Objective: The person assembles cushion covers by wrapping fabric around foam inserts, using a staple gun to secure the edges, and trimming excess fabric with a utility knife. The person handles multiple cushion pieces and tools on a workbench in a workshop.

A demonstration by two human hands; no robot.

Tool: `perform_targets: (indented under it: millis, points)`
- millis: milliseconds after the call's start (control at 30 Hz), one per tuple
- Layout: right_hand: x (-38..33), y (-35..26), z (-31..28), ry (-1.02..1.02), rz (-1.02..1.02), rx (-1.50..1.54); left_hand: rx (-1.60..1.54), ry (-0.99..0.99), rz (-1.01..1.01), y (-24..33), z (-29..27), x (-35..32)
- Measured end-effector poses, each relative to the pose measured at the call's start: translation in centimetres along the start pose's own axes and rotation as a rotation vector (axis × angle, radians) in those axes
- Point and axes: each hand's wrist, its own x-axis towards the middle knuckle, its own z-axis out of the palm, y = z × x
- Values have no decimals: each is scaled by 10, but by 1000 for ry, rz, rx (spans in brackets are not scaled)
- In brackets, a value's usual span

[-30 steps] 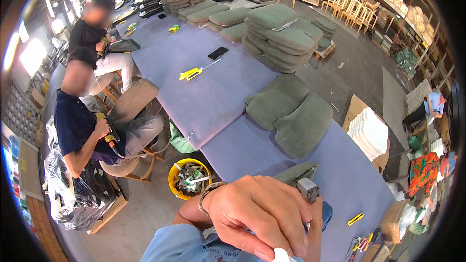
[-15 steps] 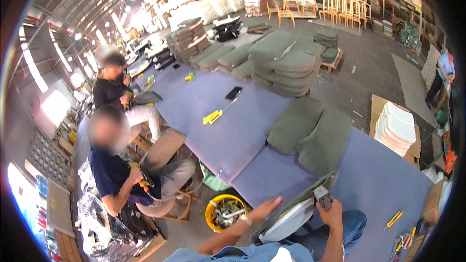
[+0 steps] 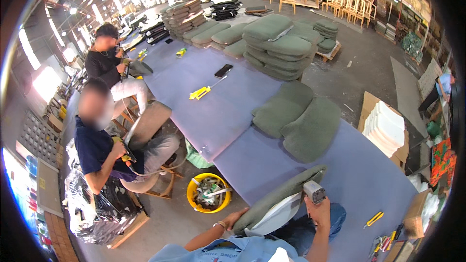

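Observation:
On my lap a seat cushion (image 3: 282, 189) with a dark green fabric cover stands tilted against the table edge, its white underside (image 3: 277, 216) facing me. My left hand (image 3: 235, 218) grips the cushion's lower left rim, some of its fingers hidden behind the fabric. In my right hand (image 3: 319, 211) is a grey staple gun (image 3: 314, 192), held by the handle. Its head is close to the right part of the cushion; I cannot tell whether the nose touches. Two green cushions (image 3: 310, 128) lie on the table just beyond.
A blue-topped table (image 3: 335, 179) carries a stacked pile of green cushions (image 3: 276, 48), a phone (image 3: 223, 71), a yellow-handled screwdriver (image 3: 200, 92) and a yellow cutter (image 3: 374, 219). A yellow bucket of scraps (image 3: 208, 192) stands at left, near a seated co-worker (image 3: 97, 140).
My left hand, earlier with fingers stretched out beside the cushion, has come down onto its left rim. The cushion's white underside is turned more toward me. The staple gun remains in my right hand.

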Motion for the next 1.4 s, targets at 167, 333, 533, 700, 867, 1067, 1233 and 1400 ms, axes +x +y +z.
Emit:
perform_targets:
  millis: [167,333,533,700,867,1067,1233,1400]
  points:
    - [-22,-33,-13,-79,99,58,-68,110,-45,-41,-8,24]
    - [-24,-16,-31,-80,123,64,-31,249,-177,35,33,-35]
    - [-23,-9,-22,-81,97,-12,-341,79,-118,10,11,-30]
    - [-23,0,-20,-107,57,-93,-306,112,-195,-29,-30,34]
    - [-27,-20,-9,-109,51,-218,-15,212,-167,-61,-66,64]
    - [-29,-34,-12,-104,3,-219,-271,37,-237,-41,-43,52]
    - [-28,-27,-7,-130,28,-136,-306,18,-188,-30,-40,41]
    - [-27,-28,-15,-81,70,-102,36,65,-43,56,10,-18]
